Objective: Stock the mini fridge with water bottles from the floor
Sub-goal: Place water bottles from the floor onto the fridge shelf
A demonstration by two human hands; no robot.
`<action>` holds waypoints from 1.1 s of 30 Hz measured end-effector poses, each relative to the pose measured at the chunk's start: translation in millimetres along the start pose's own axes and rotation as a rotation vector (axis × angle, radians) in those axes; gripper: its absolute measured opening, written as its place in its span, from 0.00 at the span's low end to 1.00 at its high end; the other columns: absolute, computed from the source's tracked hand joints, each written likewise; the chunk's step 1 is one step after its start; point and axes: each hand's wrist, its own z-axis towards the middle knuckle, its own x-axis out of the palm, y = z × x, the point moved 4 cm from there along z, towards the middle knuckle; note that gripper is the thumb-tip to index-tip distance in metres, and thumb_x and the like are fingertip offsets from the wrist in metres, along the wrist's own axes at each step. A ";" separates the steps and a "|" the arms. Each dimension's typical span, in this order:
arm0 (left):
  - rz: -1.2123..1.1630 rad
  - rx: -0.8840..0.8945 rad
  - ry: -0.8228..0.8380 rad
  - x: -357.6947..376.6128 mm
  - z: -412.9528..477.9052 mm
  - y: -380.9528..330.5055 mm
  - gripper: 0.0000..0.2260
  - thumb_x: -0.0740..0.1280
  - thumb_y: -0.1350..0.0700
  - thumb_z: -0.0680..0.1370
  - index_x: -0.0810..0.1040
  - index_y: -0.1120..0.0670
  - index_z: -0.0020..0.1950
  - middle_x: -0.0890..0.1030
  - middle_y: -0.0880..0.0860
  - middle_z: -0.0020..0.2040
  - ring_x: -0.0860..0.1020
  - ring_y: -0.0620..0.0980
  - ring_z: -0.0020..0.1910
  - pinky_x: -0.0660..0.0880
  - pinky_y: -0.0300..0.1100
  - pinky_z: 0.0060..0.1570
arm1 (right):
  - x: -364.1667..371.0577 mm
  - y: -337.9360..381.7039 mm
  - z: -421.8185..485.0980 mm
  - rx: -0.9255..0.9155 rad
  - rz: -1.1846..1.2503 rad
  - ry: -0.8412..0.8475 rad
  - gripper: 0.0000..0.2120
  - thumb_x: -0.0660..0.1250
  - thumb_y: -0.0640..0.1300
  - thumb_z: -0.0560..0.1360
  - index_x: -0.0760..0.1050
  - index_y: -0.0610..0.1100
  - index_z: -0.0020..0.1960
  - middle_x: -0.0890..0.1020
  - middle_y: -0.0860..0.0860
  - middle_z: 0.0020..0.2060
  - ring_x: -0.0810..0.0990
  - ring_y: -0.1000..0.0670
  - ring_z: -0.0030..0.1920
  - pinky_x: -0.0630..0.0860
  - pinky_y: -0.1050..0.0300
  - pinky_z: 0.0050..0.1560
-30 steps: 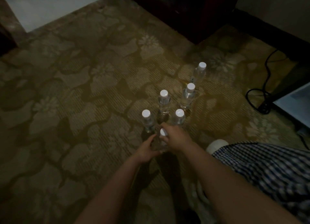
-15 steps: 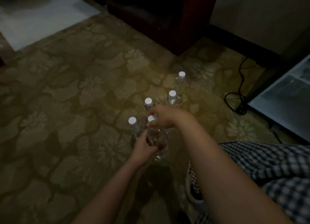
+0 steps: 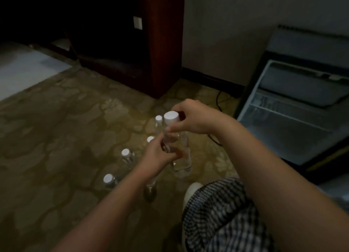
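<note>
A clear water bottle [image 3: 181, 161] with a white cap is lifted off the carpet, upright. My right hand [image 3: 190, 117] pinches its neck just under the cap. My left hand [image 3: 158, 155] grips its body lower down. Several more white-capped bottles stand on the carpet behind and left of my hands, one at the far end [image 3: 158, 119], one in the middle [image 3: 126, 154] and one nearest [image 3: 108, 180]. The mini fridge [image 3: 294, 108] stands open at the right, with its wire shelf showing.
A dark wooden cabinet [image 3: 151, 44] stands at the back, beside a pale wall. A black cable [image 3: 220, 97] lies on the patterned carpet between the cabinet and the fridge. My checked trouser leg [image 3: 222, 214] and a white shoe [image 3: 192, 190] are at the lower right.
Both hands have lifted one bottle up from the group on the carpet. My view has swung up and to the right, and the open fridge now shows.
</note>
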 end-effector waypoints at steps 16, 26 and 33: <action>0.151 0.278 0.320 173.6 94.6 -110.0 0.28 0.76 0.59 0.68 0.69 0.45 0.64 0.79 0.49 0.57 0.78 0.47 0.58 0.78 0.44 0.56 | -135.3 -147.4 -88.6 0.018 0.104 -0.232 0.11 0.69 0.52 0.73 0.76 0.46 0.51 0.81 0.49 0.45 0.80 0.50 0.46 0.75 0.53 0.48; 0.185 0.270 0.490 285.8 173.0 -104.5 0.26 0.72 0.65 0.70 0.68 0.49 0.63 0.73 0.38 0.50 0.73 0.33 0.46 0.72 0.19 0.39 | -160.3 -265.6 -97.2 0.166 0.119 -0.433 0.08 0.70 0.49 0.73 0.71 0.55 0.40 0.75 0.59 0.35 0.73 0.63 0.36 0.65 0.68 0.36; 0.355 0.159 0.502 335.4 223.3 -55.9 0.22 0.69 0.62 0.74 0.69 0.54 0.66 0.74 0.45 0.49 0.74 0.38 0.46 0.71 0.21 0.37 | -138.0 -360.5 -83.9 0.299 0.248 -0.557 0.09 0.70 0.49 0.72 0.77 0.47 0.49 0.82 0.52 0.45 0.79 0.54 0.46 0.74 0.61 0.47</action>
